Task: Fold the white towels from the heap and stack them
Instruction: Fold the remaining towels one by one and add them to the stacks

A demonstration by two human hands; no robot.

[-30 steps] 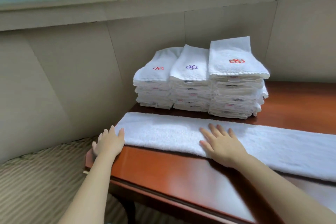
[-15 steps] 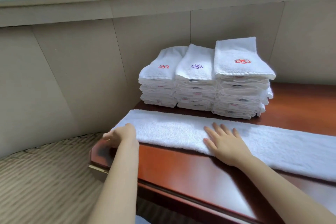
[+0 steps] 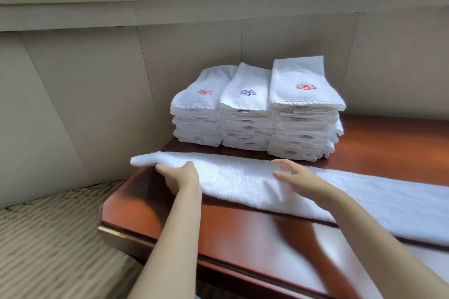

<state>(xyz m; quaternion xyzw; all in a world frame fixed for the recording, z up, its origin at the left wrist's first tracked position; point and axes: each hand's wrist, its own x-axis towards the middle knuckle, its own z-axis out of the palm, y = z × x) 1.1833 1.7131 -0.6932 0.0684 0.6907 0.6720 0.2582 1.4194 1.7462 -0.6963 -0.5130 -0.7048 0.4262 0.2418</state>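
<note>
Reddish wooden table (image 3: 243, 238) bearing white towel (image 3: 364, 196) abuts beige wall (image 3: 85, 104).

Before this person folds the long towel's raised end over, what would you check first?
1. Left hand holds the long towel at its left end: ok.
2. That end is lifted off the table: ok.
3. Right hand is open at the towel's middle: ok.
4. Right hand pins the towel down: cannot tell.
5. Towel's far right end lies straight: cannot tell, out of view.
6. The three stacks stand clear behind the towel: ok.
</note>
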